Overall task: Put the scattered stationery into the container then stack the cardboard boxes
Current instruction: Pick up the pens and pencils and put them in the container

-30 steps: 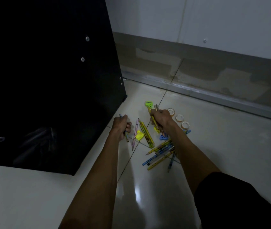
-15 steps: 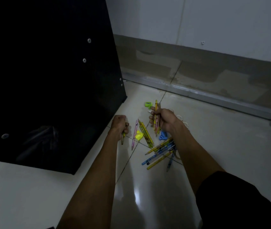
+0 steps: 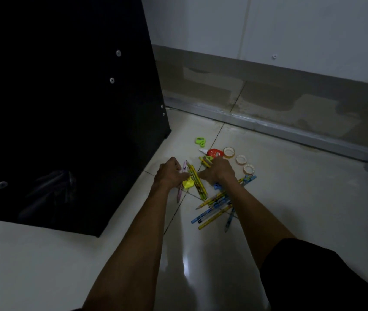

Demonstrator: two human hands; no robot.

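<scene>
right hand [image 3: 217, 170] curled round a couple of yellow pencils [image 3: 204, 162], left hand [image 3: 170, 173] curled by the little yellow thing [image 3: 188, 184], can't tell if it's actually holding anything

Glossy pale tile floor [image 3: 290, 209], black cabinet [image 3: 66, 108] standing on it at left. Loose pile of pencils [image 3: 212, 206] on the tiles, pink pen [image 3: 180, 191] beside them. Farther back lie a green sharpener [image 3: 200, 141], a red glue bottle [image 3: 212, 152] and three tape rolls [image 3: 241, 159] in a row.
</scene>
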